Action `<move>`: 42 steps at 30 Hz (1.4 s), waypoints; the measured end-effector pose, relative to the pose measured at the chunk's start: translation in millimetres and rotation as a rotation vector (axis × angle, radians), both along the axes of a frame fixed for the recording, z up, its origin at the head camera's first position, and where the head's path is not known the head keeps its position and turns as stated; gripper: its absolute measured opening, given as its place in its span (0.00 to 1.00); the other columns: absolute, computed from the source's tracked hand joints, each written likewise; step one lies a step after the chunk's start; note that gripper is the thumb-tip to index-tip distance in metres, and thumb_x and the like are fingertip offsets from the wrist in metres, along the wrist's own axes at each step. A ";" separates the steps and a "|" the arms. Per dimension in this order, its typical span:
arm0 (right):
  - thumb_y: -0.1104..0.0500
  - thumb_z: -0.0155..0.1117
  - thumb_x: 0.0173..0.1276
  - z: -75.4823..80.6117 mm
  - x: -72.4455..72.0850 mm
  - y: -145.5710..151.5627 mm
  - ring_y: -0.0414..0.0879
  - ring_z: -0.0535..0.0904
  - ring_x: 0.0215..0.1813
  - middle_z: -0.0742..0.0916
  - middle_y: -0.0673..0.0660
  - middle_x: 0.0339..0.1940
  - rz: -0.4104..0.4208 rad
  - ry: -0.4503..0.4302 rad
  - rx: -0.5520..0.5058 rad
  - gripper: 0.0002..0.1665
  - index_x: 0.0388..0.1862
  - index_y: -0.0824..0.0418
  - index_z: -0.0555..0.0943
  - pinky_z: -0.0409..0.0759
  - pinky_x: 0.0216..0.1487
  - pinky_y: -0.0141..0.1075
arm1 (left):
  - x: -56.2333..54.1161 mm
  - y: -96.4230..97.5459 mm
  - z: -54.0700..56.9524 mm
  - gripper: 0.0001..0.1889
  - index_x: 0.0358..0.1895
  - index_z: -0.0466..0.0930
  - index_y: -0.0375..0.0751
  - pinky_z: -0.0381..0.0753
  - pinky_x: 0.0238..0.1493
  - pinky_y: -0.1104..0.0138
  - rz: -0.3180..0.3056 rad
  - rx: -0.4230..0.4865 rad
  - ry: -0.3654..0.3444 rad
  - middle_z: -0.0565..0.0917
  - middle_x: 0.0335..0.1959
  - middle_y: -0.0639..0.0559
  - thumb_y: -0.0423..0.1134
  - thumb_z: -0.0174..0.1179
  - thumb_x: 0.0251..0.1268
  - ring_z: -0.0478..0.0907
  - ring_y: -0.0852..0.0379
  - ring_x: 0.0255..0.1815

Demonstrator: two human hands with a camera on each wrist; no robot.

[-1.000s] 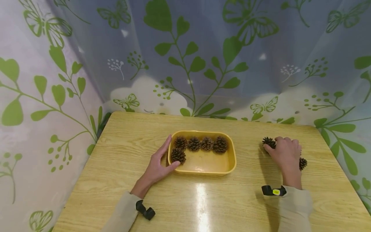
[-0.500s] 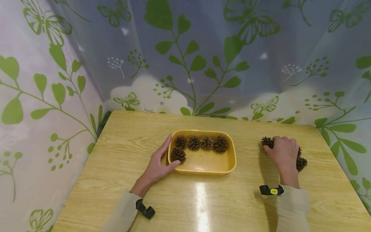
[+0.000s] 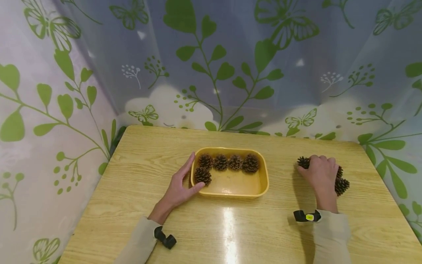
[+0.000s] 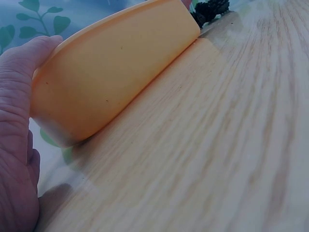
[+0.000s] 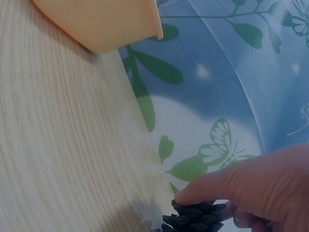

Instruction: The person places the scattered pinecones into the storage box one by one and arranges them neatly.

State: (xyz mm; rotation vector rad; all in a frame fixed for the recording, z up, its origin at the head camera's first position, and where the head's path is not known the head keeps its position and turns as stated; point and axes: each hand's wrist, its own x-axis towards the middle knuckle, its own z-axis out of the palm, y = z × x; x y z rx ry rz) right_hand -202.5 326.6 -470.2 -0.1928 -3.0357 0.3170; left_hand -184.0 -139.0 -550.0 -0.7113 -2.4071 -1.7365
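A yellow plastic tub (image 3: 230, 194) holds several brown pine cones (image 3: 221, 163), in a row along its far wall and one at its left end. My left hand (image 3: 178, 187) holds the tub's left end, thumb over the near rim and fingers along the outer side; in the left wrist view the thumb (image 4: 29, 60) lies at the rim. Over on the right, my right hand (image 3: 321, 174) grips a dark pine cone (image 3: 303, 162), largely covered by the hand. The right wrist view shows my thumb (image 5: 207, 188) on top of a pine cone (image 5: 193, 217).
More pine cones (image 3: 342, 186) lie just right of my right hand on the wooden table (image 3: 158, 150). Behind the table's far edge hangs a curtain (image 3: 230, 73) printed with leaves and butterflies. Black straps (image 3: 306, 216) circle both sleeves.
My right hand has shifted slightly left over the pine cones, showing more of those on its right. The left hand and the tub have stayed in place.
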 end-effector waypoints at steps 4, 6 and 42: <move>0.44 0.74 0.68 -1.7 0.2 -1.7 0.74 0.68 0.42 0.80 0.71 0.32 -0.003 0.017 -0.015 0.29 0.27 0.68 0.77 0.67 0.46 0.64 | 0.6 0.6 0.9 0.53 0.86 0.49 0.46 0.52 0.82 0.45 -0.001 0.005 -0.010 0.52 0.86 0.49 0.35 0.73 0.62 0.50 0.49 0.85; 0.44 0.74 0.68 -3.0 -0.1 -2.0 0.72 0.68 0.41 0.79 0.70 0.31 -0.007 0.024 -0.032 0.28 0.26 0.66 0.76 0.66 0.45 0.62 | 0.3 0.3 -0.1 0.53 0.86 0.48 0.50 0.52 0.82 0.46 -0.002 0.006 -0.009 0.52 0.86 0.53 0.36 0.73 0.62 0.50 0.50 0.85; 0.40 0.74 0.67 2.5 -5.8 -24.1 0.72 0.72 0.43 0.83 0.64 0.24 0.082 0.153 -0.166 0.37 0.52 0.74 0.84 0.67 0.41 0.59 | -0.8 -1.4 -0.9 0.53 0.86 0.48 0.55 0.50 0.82 0.44 -0.019 0.029 -0.009 0.52 0.86 0.52 0.39 0.73 0.64 0.49 0.51 0.86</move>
